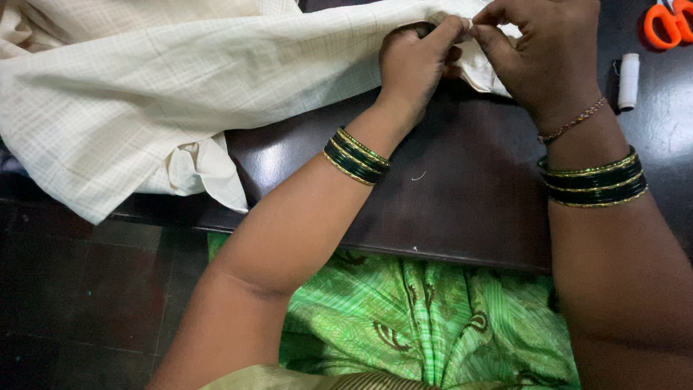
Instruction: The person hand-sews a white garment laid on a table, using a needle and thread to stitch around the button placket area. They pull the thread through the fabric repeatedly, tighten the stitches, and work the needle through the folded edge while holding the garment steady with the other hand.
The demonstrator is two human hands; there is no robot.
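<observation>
Table (462, 209): dark, glossy, fills the middle and right; its near edge runs across above the lap, and the far side is cut off by the top of the frame.
Cloth (144, 94): cream, with a faint woven check, spread over the far left of the table; its near-left part hangs off the table edge, and a knotted or bunched corner lies near the middle. Its right end runs up into both hands at the far middle.
Lap: green patterned fabric (433, 318) fills the near middle, below the table edge.
Left hand (415, 68): curled, thumb and fingers pinched on the cloth's edge, touching the right hand's fingertips.
Right hand (545, 54): just right of the left, fingers closed on the same edge of cloth; the top of the hand is cut off by the frame.
Hands together: both clamp one small fold of cloth between them; what else sits in the pinch, if anything, cannot be made out.
Bangles (355, 156): dark green and gold on both wrists; a thin chain also on the right.
Scissors (668, 23): orange handles at the far right corner, blades out of frame.
Spool (629, 81): white thread, near the scissors, right of the right hand, apart from it.
Thread scrap (419, 175): tiny white curl on the bare table between the forearms.
</observation>
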